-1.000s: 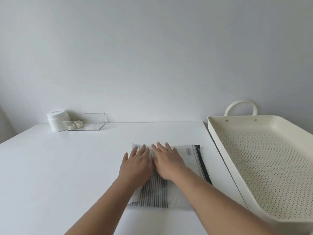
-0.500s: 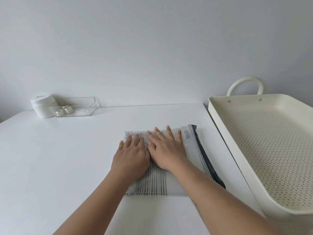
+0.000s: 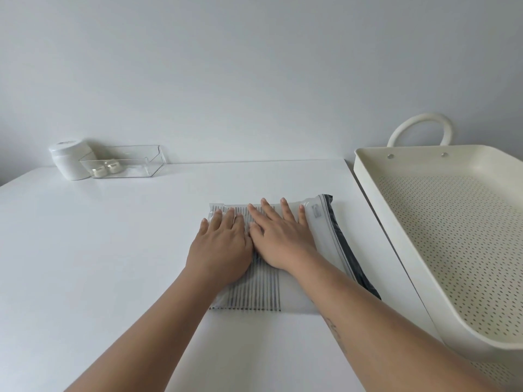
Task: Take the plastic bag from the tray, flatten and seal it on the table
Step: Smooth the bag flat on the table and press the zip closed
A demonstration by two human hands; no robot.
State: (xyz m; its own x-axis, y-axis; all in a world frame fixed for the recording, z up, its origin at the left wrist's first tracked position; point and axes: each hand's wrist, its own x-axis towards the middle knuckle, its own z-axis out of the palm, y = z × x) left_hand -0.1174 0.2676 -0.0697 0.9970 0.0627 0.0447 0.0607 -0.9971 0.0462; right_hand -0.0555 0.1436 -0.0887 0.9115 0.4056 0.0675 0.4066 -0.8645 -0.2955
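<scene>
plastic bag (image 3: 297, 290) lies flat on table (image 3: 99, 264), near its right edge | my left hand (image 3: 223, 247) and right hand (image 3: 283, 241) pressed on it, palms open, gripping nothing | tray (image 3: 368, 171) just right, tons of room left | my forearms hide the bag's near-right corner

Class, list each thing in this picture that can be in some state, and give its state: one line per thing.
Plastic bag: flat on the table, out of the tray, pressed under both hands.
Left hand: open, palm down on the bag.
Right hand: open, fingers spread, palm down on the bag.
Perforated tray: upright, nothing visible in it.
Clear box: open-topped, holding two small jars.
White jar: lid on.
</scene>
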